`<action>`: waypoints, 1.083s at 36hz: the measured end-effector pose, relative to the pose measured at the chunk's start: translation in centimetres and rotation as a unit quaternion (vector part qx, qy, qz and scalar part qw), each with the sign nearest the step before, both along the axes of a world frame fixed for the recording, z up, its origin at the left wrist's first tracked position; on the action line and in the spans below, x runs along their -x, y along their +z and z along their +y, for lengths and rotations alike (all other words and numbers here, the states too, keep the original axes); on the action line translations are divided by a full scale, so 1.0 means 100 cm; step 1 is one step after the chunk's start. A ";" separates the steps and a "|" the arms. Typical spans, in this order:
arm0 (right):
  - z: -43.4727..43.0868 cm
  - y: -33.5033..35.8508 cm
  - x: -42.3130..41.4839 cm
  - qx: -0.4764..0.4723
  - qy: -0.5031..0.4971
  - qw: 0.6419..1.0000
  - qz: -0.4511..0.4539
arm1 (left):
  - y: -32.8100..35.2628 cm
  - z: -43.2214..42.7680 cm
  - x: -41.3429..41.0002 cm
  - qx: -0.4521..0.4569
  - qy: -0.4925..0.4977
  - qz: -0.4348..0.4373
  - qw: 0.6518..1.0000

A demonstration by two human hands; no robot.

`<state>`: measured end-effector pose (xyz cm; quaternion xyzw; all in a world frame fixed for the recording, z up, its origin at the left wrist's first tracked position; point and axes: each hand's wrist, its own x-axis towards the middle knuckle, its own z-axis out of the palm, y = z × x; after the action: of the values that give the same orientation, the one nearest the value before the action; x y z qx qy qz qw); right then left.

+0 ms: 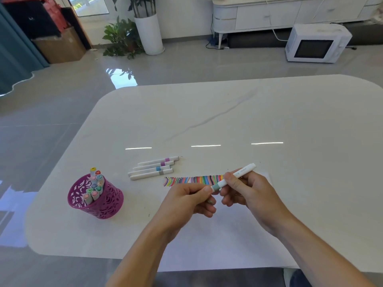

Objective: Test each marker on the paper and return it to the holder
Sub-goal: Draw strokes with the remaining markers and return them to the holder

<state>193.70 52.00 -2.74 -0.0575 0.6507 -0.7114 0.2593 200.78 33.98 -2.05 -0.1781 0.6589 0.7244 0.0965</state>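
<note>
My right hand (246, 193) grips a white marker (238, 174) with a grey-green band, tilted up to the right above the paper (228, 235). My left hand (190, 200) pinches that marker's lower end at the cap; whether the cap is on or off is hidden by my fingers. A row of coloured test strokes (192, 180) runs along the paper's far edge. Several white markers (153, 167) lie side by side on the table beyond the strokes. A purple openwork holder (97, 200) at the left contains several capped markers.
The white marble table (228, 112) has rounded corners, and its near edge is just below my forearms. On the floor beyond stand a white microwave (317, 43), potted plants (132, 36) and a cardboard box (60, 45).
</note>
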 end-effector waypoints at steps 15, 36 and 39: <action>-0.004 -0.009 -0.002 -0.155 0.003 0.988 -0.010 | 0.018 -0.057 -0.031 0.010 0.232 0.138 0.963; -0.031 -0.032 -0.037 -0.444 0.186 0.823 0.301 | 0.034 -0.115 -0.075 0.477 0.362 0.293 0.746; -0.032 -0.032 -0.036 -0.444 0.188 0.824 0.298 | 0.033 -0.116 -0.076 0.485 0.364 0.293 0.739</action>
<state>197.30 48.84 -5.97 -0.2666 0.9184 -0.2310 0.1791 208.39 22.34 1.25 -0.2055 0.8021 0.3028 -0.4719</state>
